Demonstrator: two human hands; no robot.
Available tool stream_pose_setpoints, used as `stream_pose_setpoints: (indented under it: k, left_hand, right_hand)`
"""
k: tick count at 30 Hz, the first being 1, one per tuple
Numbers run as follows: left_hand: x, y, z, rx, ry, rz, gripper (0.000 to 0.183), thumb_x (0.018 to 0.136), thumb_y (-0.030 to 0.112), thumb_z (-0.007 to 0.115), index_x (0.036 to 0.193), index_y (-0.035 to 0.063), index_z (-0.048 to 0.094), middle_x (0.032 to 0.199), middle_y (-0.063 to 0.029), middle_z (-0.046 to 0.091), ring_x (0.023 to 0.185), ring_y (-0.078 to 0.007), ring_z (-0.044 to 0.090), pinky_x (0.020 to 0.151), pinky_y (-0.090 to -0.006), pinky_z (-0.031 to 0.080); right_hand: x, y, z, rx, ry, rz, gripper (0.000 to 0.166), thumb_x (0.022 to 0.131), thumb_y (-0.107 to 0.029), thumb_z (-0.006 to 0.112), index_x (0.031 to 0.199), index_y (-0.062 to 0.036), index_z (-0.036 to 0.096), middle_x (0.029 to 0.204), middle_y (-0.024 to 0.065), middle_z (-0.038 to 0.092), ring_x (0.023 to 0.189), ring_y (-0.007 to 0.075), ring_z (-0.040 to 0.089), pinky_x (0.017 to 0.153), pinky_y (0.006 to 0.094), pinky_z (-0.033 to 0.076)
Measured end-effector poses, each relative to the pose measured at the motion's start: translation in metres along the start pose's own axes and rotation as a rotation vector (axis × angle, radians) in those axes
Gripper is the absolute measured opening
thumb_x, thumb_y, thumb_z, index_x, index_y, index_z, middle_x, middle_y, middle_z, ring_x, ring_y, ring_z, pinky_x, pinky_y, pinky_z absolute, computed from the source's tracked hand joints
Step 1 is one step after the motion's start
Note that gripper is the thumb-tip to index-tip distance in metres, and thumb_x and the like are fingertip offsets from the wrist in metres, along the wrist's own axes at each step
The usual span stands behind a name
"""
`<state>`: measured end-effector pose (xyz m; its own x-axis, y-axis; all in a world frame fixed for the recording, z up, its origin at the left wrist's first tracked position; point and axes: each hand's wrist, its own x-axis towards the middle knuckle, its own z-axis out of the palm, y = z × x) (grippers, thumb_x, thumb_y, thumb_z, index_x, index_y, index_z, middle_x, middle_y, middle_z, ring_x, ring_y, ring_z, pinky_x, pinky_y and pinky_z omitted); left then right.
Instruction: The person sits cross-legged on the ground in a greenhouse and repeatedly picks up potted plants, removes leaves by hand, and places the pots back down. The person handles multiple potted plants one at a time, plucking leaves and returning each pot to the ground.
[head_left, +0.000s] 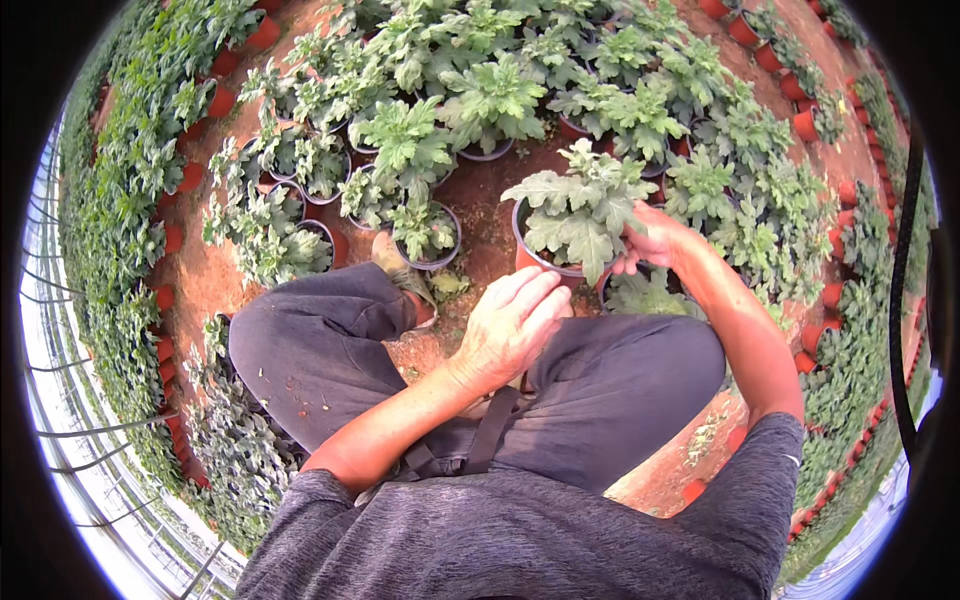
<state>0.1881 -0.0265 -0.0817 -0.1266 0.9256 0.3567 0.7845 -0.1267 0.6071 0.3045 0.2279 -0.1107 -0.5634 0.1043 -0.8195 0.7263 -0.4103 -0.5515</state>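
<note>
A potted leafy plant (581, 199), which looks like a chrysanthemum, stands before me in a reddish pot (529, 259) with a dark rim. My left hand (517, 315) is at the near side of this pot, back upward and fingers close together; whether it grips the wall is hidden. On the plant's right side, my right hand (649, 240) has its fingers bent among the lower leaves by the rim. The leaves partly cover those fingertips, so a hold on a leaf or stem cannot be made out. A smaller potted plant (424, 232) stands left of it.
Many potted plants (487, 97) crowd the ground ahead. Another pot with broad leaves (649, 292) sits beneath my right wrist, close to my right knee (675, 352). Loose leaves (448, 285) lie on reddish soil (487, 202). Rows of pots (172, 240) run along both sides.
</note>
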Motion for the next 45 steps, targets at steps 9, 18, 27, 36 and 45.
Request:
stream_pose_setpoints:
  k: [9,18,27,36,45]
  left_hand:
    - [-0.001,0.016,-0.058,0.241,0.145,0.01,0.031,0.062,0.009,0.078,0.089,0.0079,0.064,0.087,-0.0053,0.056,0.091,-0.0276,0.058,0.076,-0.038,0.05]
    - [-0.034,-0.017,-0.12,-0.528,0.318,-0.469,0.01,0.092,0.01,0.065,0.091,0.0013,0.062,0.082,0.0022,0.058,0.076,-0.0078,0.052,0.068,-0.0251,0.045]
    - [-0.069,-0.013,-0.145,-0.746,0.395,-0.513,0.018,0.089,0.013,0.071,0.101,0.0016,0.063,0.095,0.0005,0.06,0.086,-0.0079,0.056,0.076,-0.0244,0.047]
    - [-0.077,0.019,-0.178,0.111,0.659,-0.314,0.029,0.082,0.012,0.073,0.108,0.0018,0.065,0.108,-0.0116,0.06,0.096,-0.0248,0.061,0.081,-0.0346,0.051]
    - [-0.078,0.029,-0.154,0.035,0.604,-0.396,0.012,0.084,0.004,0.07,0.096,0.0024,0.07,0.105,-0.0113,0.065,0.094,-0.0221,0.063,0.084,-0.0319,0.05]
  right_hand:
    - [-0.045,-0.003,0.068,0.009,-0.059,-0.058,0.036,0.095,-0.007,0.036,0.126,0.0073,0.047,0.099,0.0253,0.067,0.051,0.0224,0.066,0.036,0.0323,0.053]
    - [-0.052,0.009,0.159,0.372,0.268,-0.558,0.05,0.096,-0.042,0.057,0.13,-0.0053,0.053,0.11,0.0105,0.059,0.097,0.0172,0.058,0.08,0.0346,0.052]
    - [-0.039,0.029,0.243,0.973,-0.257,-0.53,0.078,0.089,-0.068,0.05,0.146,-0.0178,0.035,0.144,0.0085,0.045,0.129,0.0314,0.046,0.093,0.0615,0.045]
    - [-0.023,0.053,0.235,0.715,-0.109,-0.781,0.081,0.085,-0.064,0.058,0.145,-0.0144,0.037,0.142,0.0068,0.049,0.125,0.027,0.051,0.09,0.05,0.051]
    - [-0.031,0.052,0.239,0.725,-0.146,-0.841,0.081,0.087,-0.056,0.061,0.147,-0.0086,0.034,0.146,0.0083,0.045,0.132,0.0269,0.045,0.108,0.0476,0.039]
